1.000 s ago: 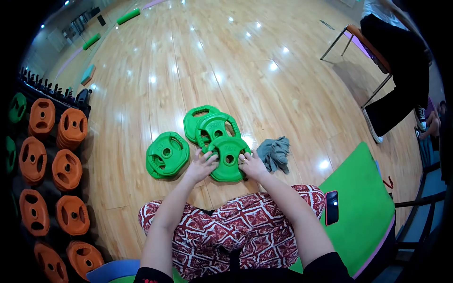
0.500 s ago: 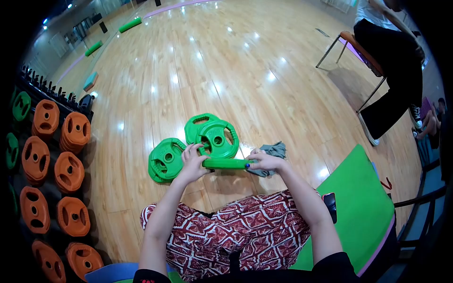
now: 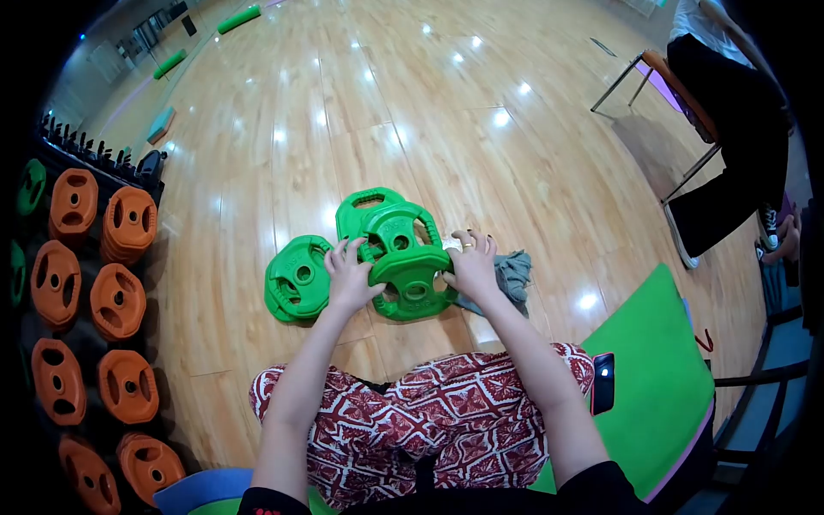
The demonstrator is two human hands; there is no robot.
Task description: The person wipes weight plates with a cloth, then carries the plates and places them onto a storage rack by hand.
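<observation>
Between my hands is a green weight plate (image 3: 400,302), tilted so that its face and centre hole show. My left hand (image 3: 350,279) grips its left edge, thumb at the near side and fingers spread over the rim. Around its right edge is my right hand (image 3: 474,268), with a ring on one finger. Just beyond, partly covered by the held plate, more green plates (image 3: 367,199) overlap on the floor. Another stack of green plates (image 3: 280,287) lies left of my left hand. A crumpled grey cloth (image 3: 513,279) rests beside my right hand.
Orange weight plates (image 3: 120,300) hang in a rack on the left. A green mat (image 3: 652,360) with a phone (image 3: 603,383) on it lies at my right. Farther right, a person (image 3: 730,129) sits on a chair (image 3: 665,77).
The held plate has turned from edge-on to face-up towards me, over the plates beyond. My right hand has shifted slightly up and right, and the view has moved a little.
</observation>
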